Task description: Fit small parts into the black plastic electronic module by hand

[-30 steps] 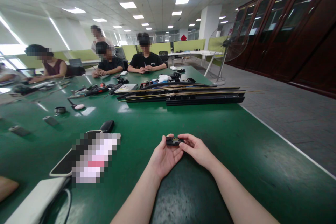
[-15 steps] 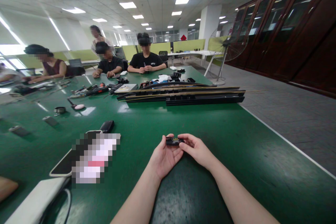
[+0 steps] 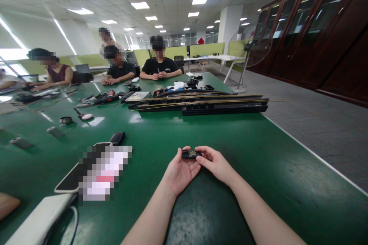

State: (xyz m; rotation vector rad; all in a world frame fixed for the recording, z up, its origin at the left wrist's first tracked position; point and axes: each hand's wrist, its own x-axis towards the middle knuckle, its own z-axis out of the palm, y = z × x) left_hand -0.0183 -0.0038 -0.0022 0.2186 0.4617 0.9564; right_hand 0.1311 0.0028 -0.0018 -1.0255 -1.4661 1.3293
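Between my two hands is a small black device (image 3: 189, 154) with a yellowish patch showing on its upper side; its exact kind I cannot make out. My left hand (image 3: 181, 170) is palm up, with the thumb on the device's left end and fingers beneath it. My right hand (image 3: 214, 162) pinches the right end between thumb and fingers. Both hands are closed on it, a little above the green table (image 3: 244, 138). Some fingertips are hidden behind the device.
Long black channels (image 3: 224, 110) with thin brass-coloured rods lie across the table ahead. To the left are a pixelated screen (image 3: 103, 176), a black wallet-like object (image 3: 117, 138), a white box (image 3: 40, 220) with a cable and grey cylinders (image 3: 54, 132). Several people sit beyond.
My hands and the black device stay in the same place. Across the table, a seated person's hands have drawn together.
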